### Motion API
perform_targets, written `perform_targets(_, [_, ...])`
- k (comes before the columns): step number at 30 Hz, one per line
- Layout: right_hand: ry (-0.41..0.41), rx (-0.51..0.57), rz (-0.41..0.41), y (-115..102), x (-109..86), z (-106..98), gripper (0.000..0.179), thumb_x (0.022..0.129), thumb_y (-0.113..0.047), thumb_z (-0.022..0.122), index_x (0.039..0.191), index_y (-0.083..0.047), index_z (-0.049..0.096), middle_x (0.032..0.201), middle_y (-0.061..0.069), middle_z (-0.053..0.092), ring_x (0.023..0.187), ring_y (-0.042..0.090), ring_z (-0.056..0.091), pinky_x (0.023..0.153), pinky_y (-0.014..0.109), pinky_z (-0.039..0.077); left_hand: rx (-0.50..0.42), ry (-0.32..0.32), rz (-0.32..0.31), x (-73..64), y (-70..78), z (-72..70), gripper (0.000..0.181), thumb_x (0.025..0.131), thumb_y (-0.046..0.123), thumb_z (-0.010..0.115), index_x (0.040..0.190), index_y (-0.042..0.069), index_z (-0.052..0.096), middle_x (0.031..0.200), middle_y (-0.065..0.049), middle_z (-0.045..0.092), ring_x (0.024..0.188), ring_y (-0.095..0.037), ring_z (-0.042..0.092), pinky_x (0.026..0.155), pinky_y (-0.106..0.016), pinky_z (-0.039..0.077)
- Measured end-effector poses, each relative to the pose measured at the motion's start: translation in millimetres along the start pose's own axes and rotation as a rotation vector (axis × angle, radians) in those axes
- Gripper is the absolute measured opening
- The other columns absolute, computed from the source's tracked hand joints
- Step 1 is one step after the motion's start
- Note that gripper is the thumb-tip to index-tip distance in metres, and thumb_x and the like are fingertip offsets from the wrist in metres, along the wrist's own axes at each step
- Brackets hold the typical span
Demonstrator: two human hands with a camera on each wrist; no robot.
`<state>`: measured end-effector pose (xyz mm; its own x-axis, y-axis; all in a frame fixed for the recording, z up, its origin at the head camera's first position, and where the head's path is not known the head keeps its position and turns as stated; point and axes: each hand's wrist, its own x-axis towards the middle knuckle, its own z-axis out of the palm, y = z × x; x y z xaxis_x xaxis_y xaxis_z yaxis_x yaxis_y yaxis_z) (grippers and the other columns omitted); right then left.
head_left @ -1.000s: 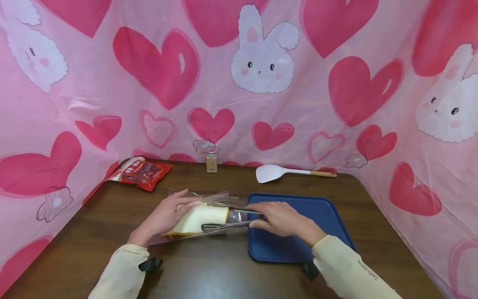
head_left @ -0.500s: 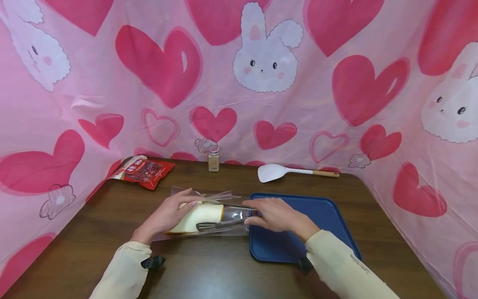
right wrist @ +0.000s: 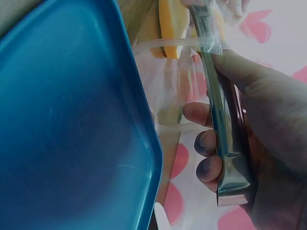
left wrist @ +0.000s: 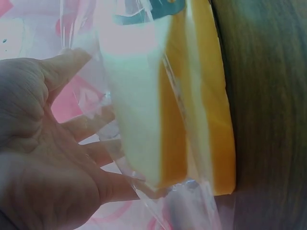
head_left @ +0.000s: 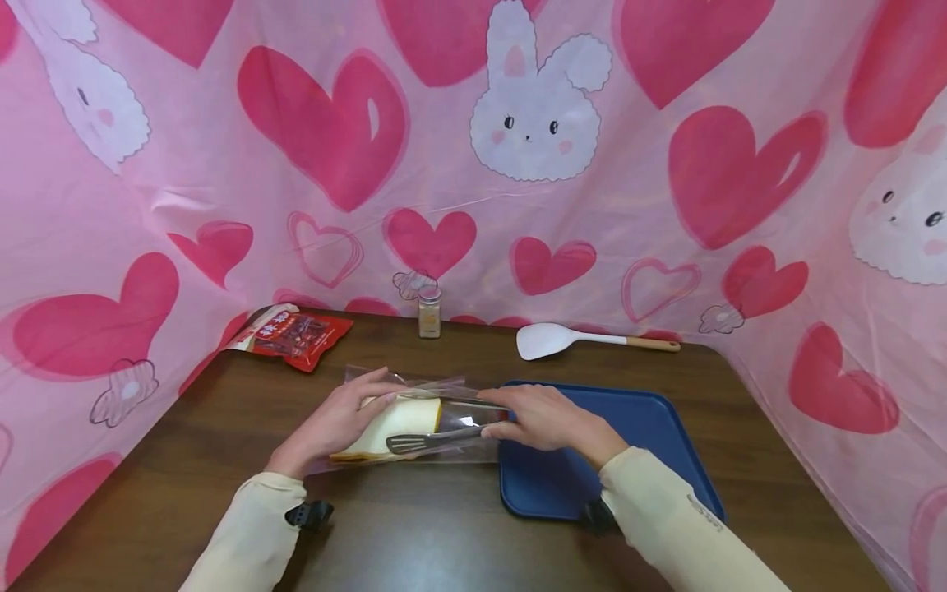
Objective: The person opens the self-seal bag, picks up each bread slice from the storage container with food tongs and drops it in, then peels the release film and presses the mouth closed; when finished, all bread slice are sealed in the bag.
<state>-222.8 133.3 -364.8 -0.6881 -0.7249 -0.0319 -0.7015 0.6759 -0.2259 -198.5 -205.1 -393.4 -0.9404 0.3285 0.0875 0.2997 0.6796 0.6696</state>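
A clear plastic bag lies on the table with sliced bread inside. My right hand holds metal tongs by their arms, fingers on one side and thumb on the other. The tongs' slotted dark ends reach through the bag's mouth, parted, one along each long side of the bread. My left hand rests on the bag's far left side. In the left wrist view its fingers extend along the film beside the bread, with the thumb spread apart from them.
A blue tray sits right of the bag, its left edge by the bag's mouth. Along the back are a red snack packet, a small seasoning jar and a white spatula with a wooden handle. A patterned cloth surrounds the table.
My right hand has moved left, sliding the tongs deeper into the bag along the bread. The bread's right edge has shifted slightly left. My left hand stays at the bag; the head view has turned slightly.
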Motion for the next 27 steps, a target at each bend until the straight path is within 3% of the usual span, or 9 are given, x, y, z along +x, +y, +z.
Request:
perform_targets(18, [-0.083,0.072,0.072,0.5,11.5,-1.7,0.067,0.1,-0.051,0.069,0.155,-0.016,0.055,0.149,0.007,0.065,0.13,0.029,0.066,0.106,0.053,0.056,-0.032,-0.012,-0.024,-0.8,1.3,-0.7,0.034,0.109,0.029,0.058,0.14,0.026,0.07,0.17,-0.023,0.035,0.155,-0.055,0.029,0.119,-0.08,0.025])
perform_targets(27, [-0.117,0.111,0.137,2.1,12.4,-0.7,0.074,0.097,-0.053,0.072,0.159,-0.019,0.049,0.155,0.006,0.059,0.142,0.031,0.057,0.115,0.056,0.049,-0.036,-0.014,-0.055,-1.2,1.2,0.7,0.034,0.109,0.027,0.058,0.141,0.022,0.07,0.17,-0.022,0.035,0.156,-0.054,0.028,0.12,-0.078,0.024])
